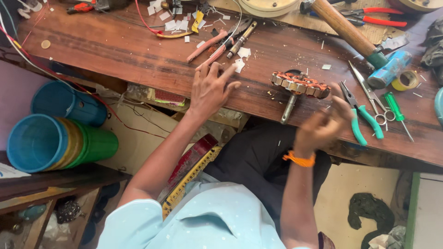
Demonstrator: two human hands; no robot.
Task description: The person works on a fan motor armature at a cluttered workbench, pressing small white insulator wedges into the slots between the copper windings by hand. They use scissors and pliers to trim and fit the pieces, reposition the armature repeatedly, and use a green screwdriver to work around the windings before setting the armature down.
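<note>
up on the wooden workbench (115, 46), the left hand (210, 87) lies open, palm down, fingers spread, its fingertips (229, 73) reaching a small white paper scrap (239, 65) by the bench's near edge. it grips nothing. the right hand (323, 127) is blurred, its fingers curled loosely inward just below the copper-wound stator (300, 84); whether it pinches anything cannot be told. an orange band (299, 160) circles that wrist. the stator sits on the bench near its front edge, between the two hands, with its metal shaft (288, 109) hanging over the edge. just right of the right hand lie green-handled pliers (362, 117), scissors (369, 97) and a green screwdriver (398, 110). stacked blue and green tubs (55, 143) lie below the bench at left.
</note>
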